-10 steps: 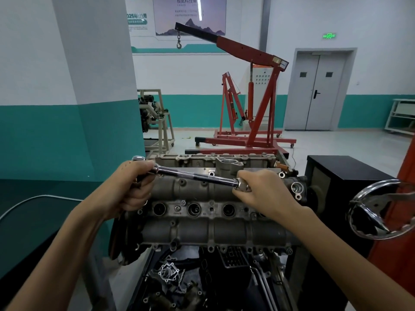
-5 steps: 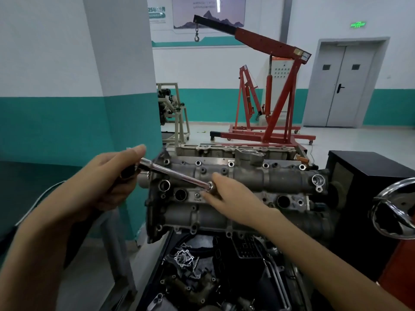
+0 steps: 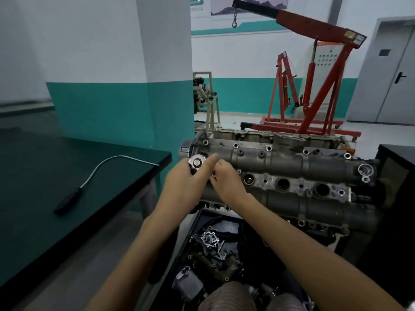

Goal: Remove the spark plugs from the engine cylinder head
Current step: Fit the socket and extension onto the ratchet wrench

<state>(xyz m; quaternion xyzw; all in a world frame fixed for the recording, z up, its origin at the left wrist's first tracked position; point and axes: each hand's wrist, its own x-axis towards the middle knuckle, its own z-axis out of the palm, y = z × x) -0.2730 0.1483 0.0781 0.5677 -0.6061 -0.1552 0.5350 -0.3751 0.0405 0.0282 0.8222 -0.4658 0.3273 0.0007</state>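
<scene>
Sitting deep in the cylinder head [image 3: 280,167], unseen, the spark plugs are likely light with brittle ceramic; grip by the hex. Left hand [image 3: 184,185] grasps the ratchet [image 3: 197,162] at nine o'clock; right hand [image 3: 224,178] pinches beside it.

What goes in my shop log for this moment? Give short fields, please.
engine: cylinder head on a stand, three open plug wells visible
left hand: grip on ratchet, its head facing the camera
right hand: fingertips at the leftmost well, beside the ratchet
bench: flexible pickup tool lying on it
below: parts tray with engine parts
background: red hoist
</scene>
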